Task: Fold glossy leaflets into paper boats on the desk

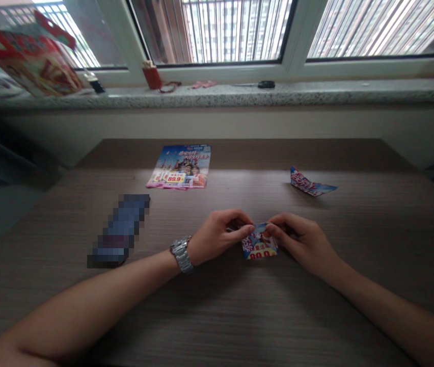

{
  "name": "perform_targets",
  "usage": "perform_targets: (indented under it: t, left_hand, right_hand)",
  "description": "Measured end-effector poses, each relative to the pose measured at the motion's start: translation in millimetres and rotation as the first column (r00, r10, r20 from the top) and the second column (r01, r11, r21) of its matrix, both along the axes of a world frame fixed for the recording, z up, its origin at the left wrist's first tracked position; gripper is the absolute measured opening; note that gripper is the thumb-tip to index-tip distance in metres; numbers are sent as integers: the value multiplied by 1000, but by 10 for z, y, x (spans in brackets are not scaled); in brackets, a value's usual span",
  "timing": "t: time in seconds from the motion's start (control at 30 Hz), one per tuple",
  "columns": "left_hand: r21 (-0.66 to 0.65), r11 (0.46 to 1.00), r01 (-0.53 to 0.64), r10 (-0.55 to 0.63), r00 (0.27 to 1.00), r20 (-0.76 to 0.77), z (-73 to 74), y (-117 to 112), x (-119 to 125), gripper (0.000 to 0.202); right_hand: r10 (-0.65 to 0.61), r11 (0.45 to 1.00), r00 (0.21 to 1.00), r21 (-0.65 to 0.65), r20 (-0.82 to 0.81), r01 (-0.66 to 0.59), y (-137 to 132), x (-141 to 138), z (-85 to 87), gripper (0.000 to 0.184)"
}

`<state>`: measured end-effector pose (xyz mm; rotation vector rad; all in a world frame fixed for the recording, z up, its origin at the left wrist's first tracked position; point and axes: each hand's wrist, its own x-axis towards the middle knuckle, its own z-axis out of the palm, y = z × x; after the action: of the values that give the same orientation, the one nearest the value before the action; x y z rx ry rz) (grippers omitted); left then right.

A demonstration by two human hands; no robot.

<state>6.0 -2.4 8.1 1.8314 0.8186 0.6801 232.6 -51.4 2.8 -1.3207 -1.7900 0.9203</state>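
A small folded flyer, printed in blue, red and yellow with large numbers, is held just at the table's middle front. My left hand, with a metal watch on its wrist, pinches the flyer's upper left edge between thumb and fingers. On the other side, my right hand grips its upper right corner the same way. Beyond the right hand, a folded paper piece with similar print rests on the table, its left end sticking up.
A stack of flyers lies at the back left of the brown table. Nearer on the left is a pixelated dark oblong object. The stone windowsill bears a red packet, a red container and a black-handled tool.
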Motion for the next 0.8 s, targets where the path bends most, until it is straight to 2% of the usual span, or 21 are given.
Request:
perform_targets:
  t: [0.17, 0.37, 0.6, 0.8]
  left_hand:
    - [-19, 1000, 3, -3, 1000, 10, -7, 2, -8, 18]
    - [-68, 998, -2, 5, 999, 36, -55, 2, -13, 22]
    - [-70, 996, -52, 56, 997, 58, -74, 0, -7, 23]
    - [-73, 997, 5, -3, 999, 40, -72, -27, 5, 20]
  right_hand:
    - [-12, 1000, 1000, 9, 24, 12, 16, 11, 18, 22]
    - [-34, 995, 999, -94, -23, 32, 34, -1, 2, 23]
    - [-41, 989, 998, -141, -56, 33, 31, 0, -45, 27]
    - [18, 992, 997, -126, -71, -27, 20, 21, -58, 26]
